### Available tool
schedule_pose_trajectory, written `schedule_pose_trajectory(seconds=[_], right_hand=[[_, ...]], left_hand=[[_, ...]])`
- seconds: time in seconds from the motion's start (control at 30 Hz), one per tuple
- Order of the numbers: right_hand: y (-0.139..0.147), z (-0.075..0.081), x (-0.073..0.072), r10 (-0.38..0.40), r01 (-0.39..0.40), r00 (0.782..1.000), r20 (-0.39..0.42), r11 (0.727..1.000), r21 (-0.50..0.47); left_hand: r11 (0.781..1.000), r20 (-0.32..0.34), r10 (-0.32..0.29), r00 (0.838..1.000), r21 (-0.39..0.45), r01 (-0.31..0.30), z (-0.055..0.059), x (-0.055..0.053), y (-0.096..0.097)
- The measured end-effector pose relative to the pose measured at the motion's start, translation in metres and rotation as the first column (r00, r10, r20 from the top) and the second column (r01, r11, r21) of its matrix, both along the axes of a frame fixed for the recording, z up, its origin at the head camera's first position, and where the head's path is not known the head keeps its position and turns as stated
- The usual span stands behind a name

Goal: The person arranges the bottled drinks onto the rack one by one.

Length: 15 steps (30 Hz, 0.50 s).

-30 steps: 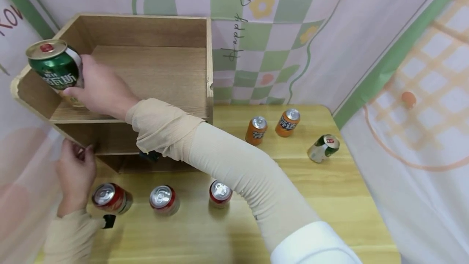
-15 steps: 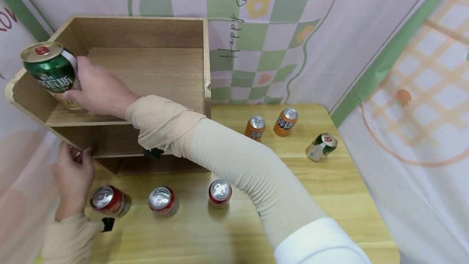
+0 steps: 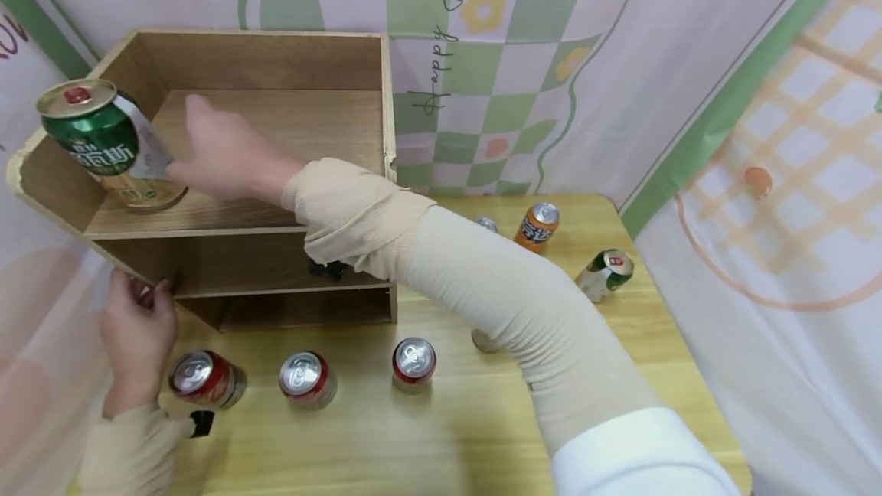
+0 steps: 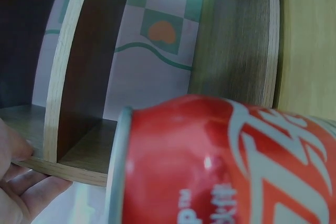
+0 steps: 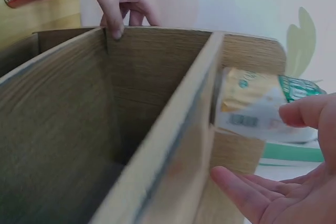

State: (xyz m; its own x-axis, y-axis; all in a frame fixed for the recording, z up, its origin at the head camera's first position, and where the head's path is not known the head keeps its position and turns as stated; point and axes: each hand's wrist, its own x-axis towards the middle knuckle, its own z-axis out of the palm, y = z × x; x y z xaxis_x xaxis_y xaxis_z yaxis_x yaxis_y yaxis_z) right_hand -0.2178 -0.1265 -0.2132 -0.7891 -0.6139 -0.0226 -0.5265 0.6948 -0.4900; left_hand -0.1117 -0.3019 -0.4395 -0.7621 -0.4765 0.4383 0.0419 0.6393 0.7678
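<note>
A green and gold drink can stands upright at the left end of the top level of a wooden shelf. Just right of it is my right hand, fingers extended and holding nothing. In the right wrist view, that hand has thumb and fingers spread apart beside the can. My left hand grips the shelf's left side panel at the middle level, thumb inside and fingers outside. A red cola can stands near the left wrist and fills much of the left wrist view.
Two more red cans, one and another, stand before the shelf. To the right are an orange can, a second can mostly behind my right arm, and a green-white can. Another can peeks out below the sleeve.
My right hand has let go of the green can and drawn back to the right. The can stays on the top level. My left hand keeps its grip on the side panel.
</note>
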Motion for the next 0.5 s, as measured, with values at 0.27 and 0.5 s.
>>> schedule_pose_trajectory(seconds=[0.27,0.5], right_hand=[[0.036,0.024,0.007,0.002,-0.001,0.998,0.06,1.0,-0.021],[0.068,0.038,0.013,0.025,-0.008,0.995,0.098,0.986,-0.165]], left_hand=[[1.0,-0.001,0.011,1.0,0.017,-0.011,-0.001,0.001,-0.001],[1.0,0.002,0.027,1.0,-0.008,-0.027,0.002,0.003,0.004]])
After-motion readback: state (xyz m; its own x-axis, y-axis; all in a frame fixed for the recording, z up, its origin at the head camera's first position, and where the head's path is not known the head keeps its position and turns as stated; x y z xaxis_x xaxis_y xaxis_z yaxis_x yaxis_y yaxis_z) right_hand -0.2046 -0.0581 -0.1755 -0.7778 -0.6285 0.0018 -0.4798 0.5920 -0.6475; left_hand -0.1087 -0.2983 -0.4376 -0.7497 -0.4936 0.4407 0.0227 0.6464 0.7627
